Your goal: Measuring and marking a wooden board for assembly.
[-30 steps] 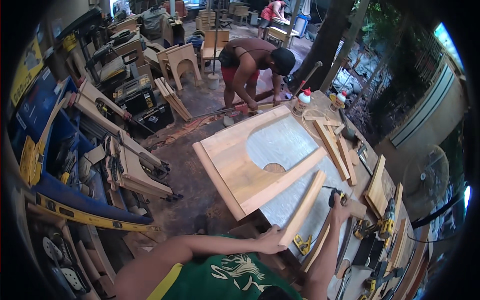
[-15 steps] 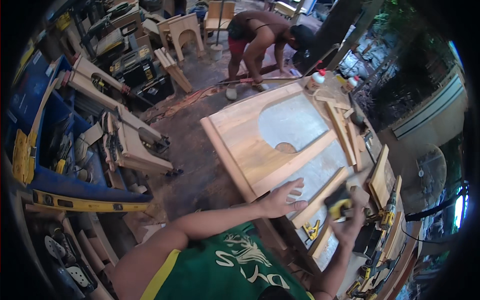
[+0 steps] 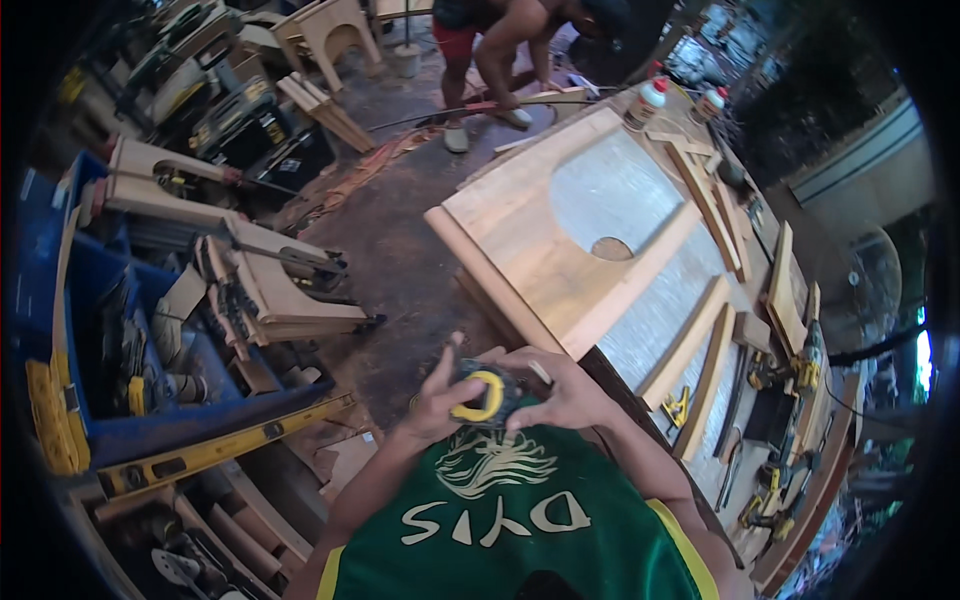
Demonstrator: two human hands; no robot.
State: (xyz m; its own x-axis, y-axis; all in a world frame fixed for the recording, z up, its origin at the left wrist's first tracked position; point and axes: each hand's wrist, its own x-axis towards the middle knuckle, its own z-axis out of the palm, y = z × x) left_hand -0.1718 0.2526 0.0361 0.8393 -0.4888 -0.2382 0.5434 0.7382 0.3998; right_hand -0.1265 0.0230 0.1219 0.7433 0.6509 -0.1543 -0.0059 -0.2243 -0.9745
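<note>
Close in front of my green shirt, a rounded black-and-yellow power tool (image 3: pixel 482 396), which looks like a palm sander, is held between both hands. My left hand (image 3: pixel 432 402) is closed around its left side, with the thumb over the yellow part. From the right, my right hand (image 3: pixel 572 396) grips it, thumb at its lower edge. A small pale sliver shows by the right fingers; I cannot make out what it is. Just beyond my hands, a wooden panel (image 3: pixel 510 230) with a curved cut-out lies on the metal-topped workbench (image 3: pixel 665 345).
Loose wood strips (image 3: pixel 685 350), a small yellow clamp (image 3: pixel 676 408), a drill (image 3: pixel 810 350) and glue bottles (image 3: pixel 646 104) are on the bench. At left stand a blue tool bin (image 3: pixel 130 430), a yellow spirit level (image 3: pixel 225 445) and clamped wooden frames (image 3: pixel 290 280). Another person (image 3: pixel 500 50) bends over farther off.
My right hand has brought the tool from over the bench leftward to my front. My left hand has drawn back from the bench and taken hold of it. The view has shifted.
</note>
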